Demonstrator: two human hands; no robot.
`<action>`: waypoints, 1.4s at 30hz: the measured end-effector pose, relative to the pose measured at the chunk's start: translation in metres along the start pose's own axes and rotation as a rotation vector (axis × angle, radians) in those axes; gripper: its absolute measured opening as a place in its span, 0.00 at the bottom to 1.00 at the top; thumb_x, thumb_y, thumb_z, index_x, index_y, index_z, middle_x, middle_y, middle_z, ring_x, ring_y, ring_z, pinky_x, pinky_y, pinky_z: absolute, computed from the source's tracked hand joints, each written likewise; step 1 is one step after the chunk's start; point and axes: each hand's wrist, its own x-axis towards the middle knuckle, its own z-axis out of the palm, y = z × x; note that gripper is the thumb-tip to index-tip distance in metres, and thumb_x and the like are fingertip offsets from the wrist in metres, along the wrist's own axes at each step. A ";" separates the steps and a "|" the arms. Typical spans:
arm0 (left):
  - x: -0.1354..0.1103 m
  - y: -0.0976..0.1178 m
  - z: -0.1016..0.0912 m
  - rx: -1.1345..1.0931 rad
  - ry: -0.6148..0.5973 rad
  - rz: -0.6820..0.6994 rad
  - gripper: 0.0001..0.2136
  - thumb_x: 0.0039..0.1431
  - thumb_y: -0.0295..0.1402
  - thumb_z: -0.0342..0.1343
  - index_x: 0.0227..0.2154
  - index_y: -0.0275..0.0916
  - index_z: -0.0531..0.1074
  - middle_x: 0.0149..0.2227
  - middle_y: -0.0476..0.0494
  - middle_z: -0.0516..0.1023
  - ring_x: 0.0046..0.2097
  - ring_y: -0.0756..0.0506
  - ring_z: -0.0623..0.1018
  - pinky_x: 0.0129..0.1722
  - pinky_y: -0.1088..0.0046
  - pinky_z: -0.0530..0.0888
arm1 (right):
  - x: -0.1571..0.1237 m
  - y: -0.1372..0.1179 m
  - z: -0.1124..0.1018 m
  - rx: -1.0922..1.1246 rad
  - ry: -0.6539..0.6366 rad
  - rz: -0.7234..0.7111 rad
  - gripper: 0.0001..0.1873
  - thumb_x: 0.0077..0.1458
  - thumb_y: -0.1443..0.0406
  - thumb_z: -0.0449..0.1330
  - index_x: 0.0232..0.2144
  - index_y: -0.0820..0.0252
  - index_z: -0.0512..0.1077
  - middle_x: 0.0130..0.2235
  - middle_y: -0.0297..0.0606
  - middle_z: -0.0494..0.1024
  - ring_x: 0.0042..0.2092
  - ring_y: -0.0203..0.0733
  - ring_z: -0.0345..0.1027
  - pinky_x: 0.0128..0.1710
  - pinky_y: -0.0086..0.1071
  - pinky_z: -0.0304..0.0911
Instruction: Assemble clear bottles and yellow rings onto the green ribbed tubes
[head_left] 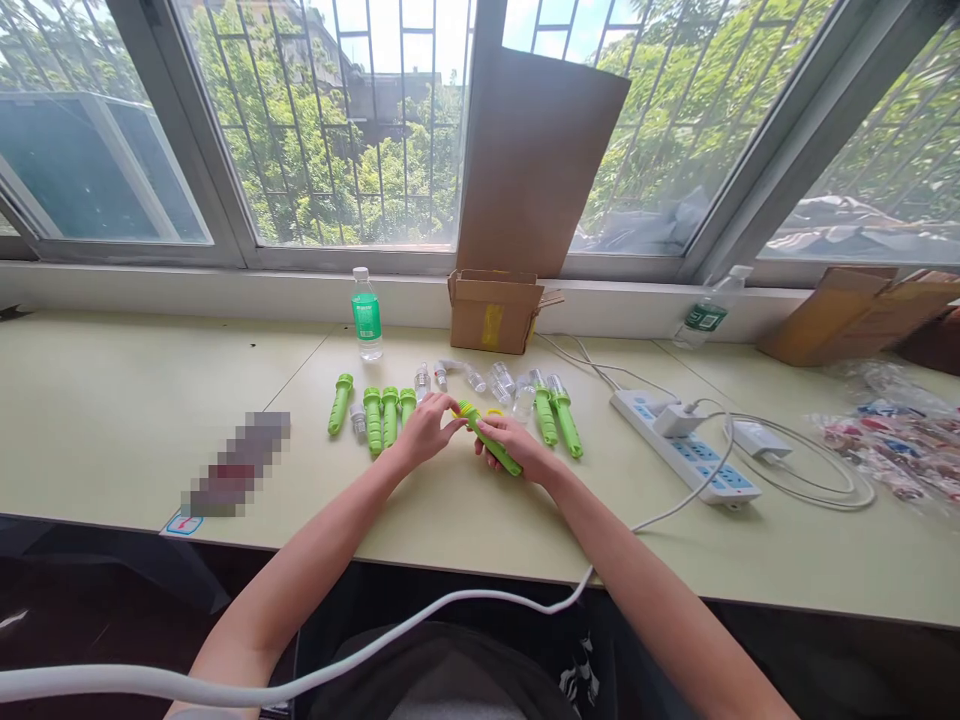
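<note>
My right hand [517, 445] is wrapped round a green ribbed plastic handle [501, 455], which slants up and to the left. At its upper end shows a yellow ring [462, 410], pinched by the fingers of my left hand [426, 430]. Left of my hands stand or lie several like green handles [373, 420], with one more green handle [340, 404] farther left. To the right lie two green handles with clear tops [565, 420]. Behind my hands are several clear plastic pieces [501, 380] and another yellow ring [495, 411].
A water bottle [367, 318] and an open cardboard box [489, 315] stand at the back. Right are a power strip [686, 450] with cables, a second bottle [709, 312] and plastic bags [892, 440]. A white cable [420, 610] crosses in front of me. A blurred object [238, 465] lies left.
</note>
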 end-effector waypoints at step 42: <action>-0.001 0.001 -0.002 0.031 -0.018 -0.023 0.08 0.57 0.38 0.56 0.31 0.39 0.67 0.35 0.44 0.73 0.42 0.44 0.71 0.40 0.65 0.70 | 0.001 0.002 0.000 -0.035 -0.015 -0.016 0.19 0.52 0.49 0.57 0.33 0.60 0.67 0.27 0.34 0.74 0.20 0.32 0.63 0.16 0.25 0.57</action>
